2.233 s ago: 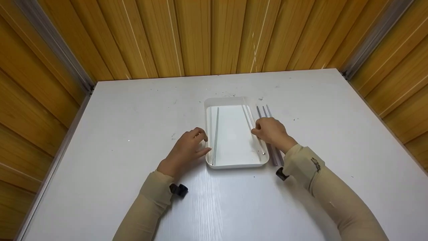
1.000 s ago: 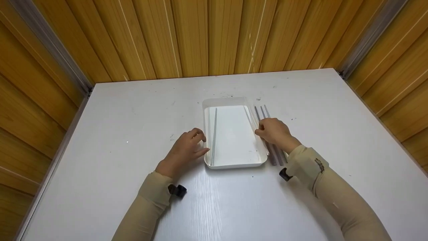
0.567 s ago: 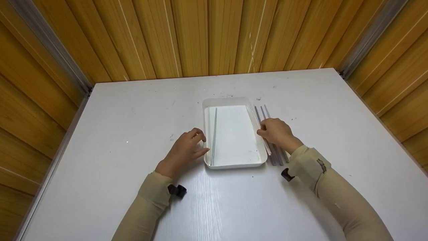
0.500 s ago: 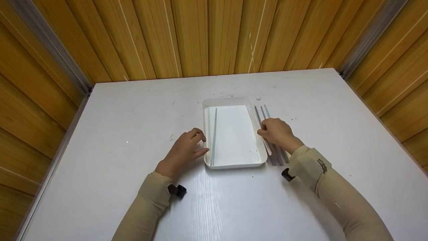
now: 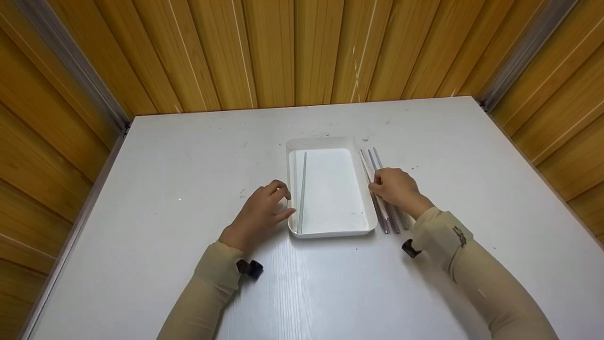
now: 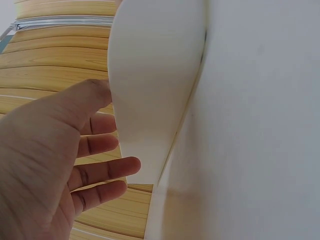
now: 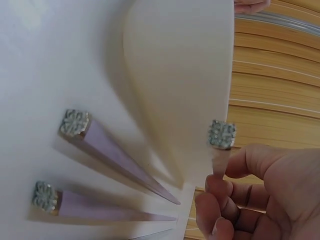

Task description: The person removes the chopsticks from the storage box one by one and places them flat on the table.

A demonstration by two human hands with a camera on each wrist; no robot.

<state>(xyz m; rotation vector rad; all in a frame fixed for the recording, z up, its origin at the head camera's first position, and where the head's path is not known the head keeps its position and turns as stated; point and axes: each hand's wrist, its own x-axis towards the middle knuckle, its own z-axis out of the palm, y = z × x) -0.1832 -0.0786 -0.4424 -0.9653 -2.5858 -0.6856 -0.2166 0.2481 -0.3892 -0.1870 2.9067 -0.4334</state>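
A white rectangular tray (image 5: 330, 234) lies on the table. My left hand (image 5: 262, 208) is at its left rim, thumb hooked over the edge and fingers along the outer wall (image 6: 155, 75). Inside the tray, a pale green chopstick (image 5: 303, 193) runs along the left side; a fainter line beside it may be a reflection. My right hand (image 5: 394, 186), just right of the tray, pinches a light chopstick with a patterned silvery end (image 7: 222, 134). Below it, purple chopsticks (image 7: 115, 152) with similar ends lie on the table. The hand covers their middles in the head view.
The white table (image 5: 212, 151) extends around the tray on every side. Wood-patterned panels (image 5: 273, 52) stand behind it and at both sides. Small dark specks are scattered near the tray's far end.
My right hand has carried the light chopstick from inside the tray, over the right rim, to above the chopsticks on the table. My left hand stays at the tray's rim.
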